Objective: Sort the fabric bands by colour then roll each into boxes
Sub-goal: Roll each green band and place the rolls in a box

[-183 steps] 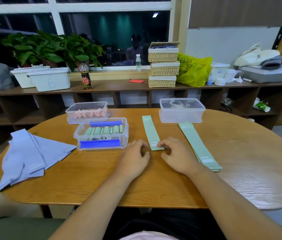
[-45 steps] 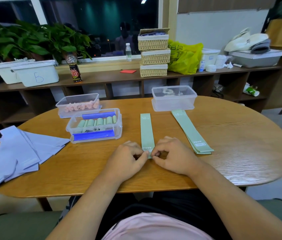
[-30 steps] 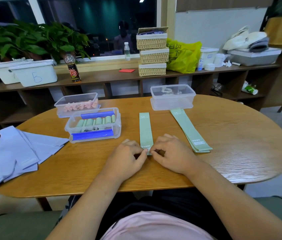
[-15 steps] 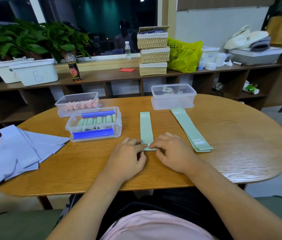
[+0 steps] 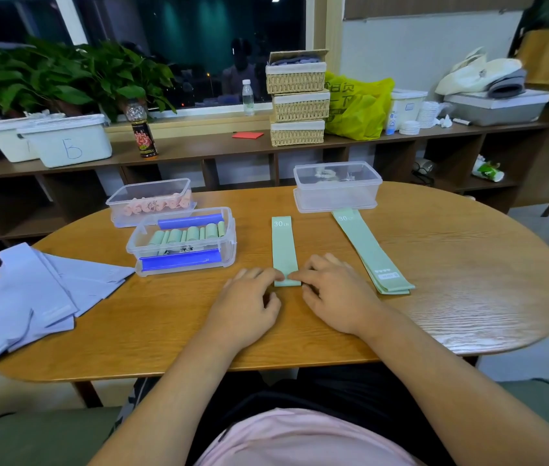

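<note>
Single band (image 5: 283, 245) between box of rolls (image 5: 231, 244) left, band stack (image 5: 367, 250) right.

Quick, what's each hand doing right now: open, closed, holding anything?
Left hand: open, fingertips pressing the near end of the flat pale green fabric band.
Right hand: open, fingertips pressing that same end.
</note>
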Demonstrator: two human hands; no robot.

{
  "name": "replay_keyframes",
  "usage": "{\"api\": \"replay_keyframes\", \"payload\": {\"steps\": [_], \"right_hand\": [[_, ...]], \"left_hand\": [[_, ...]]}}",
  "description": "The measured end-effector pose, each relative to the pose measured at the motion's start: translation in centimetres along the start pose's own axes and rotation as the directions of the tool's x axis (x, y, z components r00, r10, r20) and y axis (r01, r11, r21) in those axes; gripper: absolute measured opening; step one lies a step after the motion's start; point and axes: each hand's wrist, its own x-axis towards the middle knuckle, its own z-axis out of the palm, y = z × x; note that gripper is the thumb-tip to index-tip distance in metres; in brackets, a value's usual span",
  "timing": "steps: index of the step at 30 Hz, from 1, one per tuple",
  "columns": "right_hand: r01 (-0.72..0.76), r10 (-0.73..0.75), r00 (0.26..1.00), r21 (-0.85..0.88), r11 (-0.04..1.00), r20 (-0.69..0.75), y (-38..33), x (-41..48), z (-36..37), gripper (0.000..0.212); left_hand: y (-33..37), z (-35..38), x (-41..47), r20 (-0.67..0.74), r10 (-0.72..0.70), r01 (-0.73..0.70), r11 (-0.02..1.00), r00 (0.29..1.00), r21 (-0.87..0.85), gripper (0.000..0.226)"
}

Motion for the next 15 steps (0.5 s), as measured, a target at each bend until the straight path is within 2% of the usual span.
{"api": "replay_keyframes", "payload": {"steps": [4,8,11,15], "right_hand": [[-0.012,0.012,1.000,-0.015,1.000,0.003,0.02,0.11,0.13,0.046],[-0.008,0.013,0.997,0.071,0.997,-0.071,-0.22,0.05,-0.21,0.039],[0.029,-0.027,0.999,0.053,0.998,-0.026,-0.26,0.04,-0.20,0.037],[-0.007,0.007,1.000,0.054,0.999,-0.006,0.08,0.88,0.03,0.042]], "left_hand": [[0.00,0.28,0.27,-0.003,0.003,-0.003,0.999,1.000,0.032,0.043],[0.09,0.20,0.42,0.001,0.001,-0.001,0.999,1.000,0.046,0.048],[0.00,0.32,0.52,0.016,-0.013,0.012,0.998,1.000,0.056,0.052],[0.08,0.34,0.68,0.035,-0.044,0.042,0.998,0.998,0.052,0.064]]}}
